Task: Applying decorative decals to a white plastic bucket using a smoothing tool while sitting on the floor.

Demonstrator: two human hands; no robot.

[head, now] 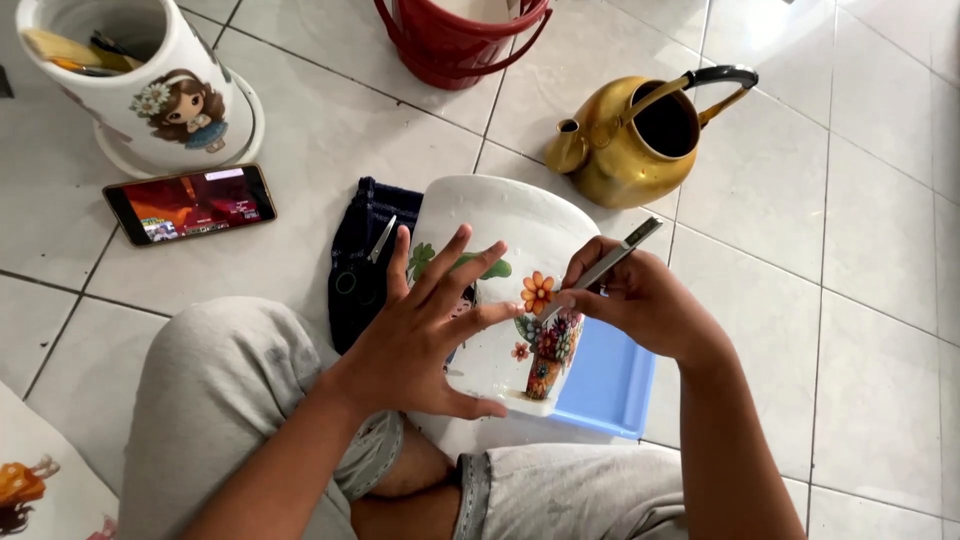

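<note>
Grey-clad knees [215, 385] bracket white pot [505, 290], lying over blue tray [605, 385]. Left hand [425, 335] splayed flat, steadying. Right hand [640, 300] pinches thin tool [600, 270] (tip at flower decal). Advice: keep tool shallow, pot braced w/ palm.

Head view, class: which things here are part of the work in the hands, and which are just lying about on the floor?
In use:
white pot, steadied by left hand
thin tool, held in right hand
flower sticker
blue tray

Lying about:
phone
scissors on dark cloth
gold kettle
red bucket
second decorated pot
</note>
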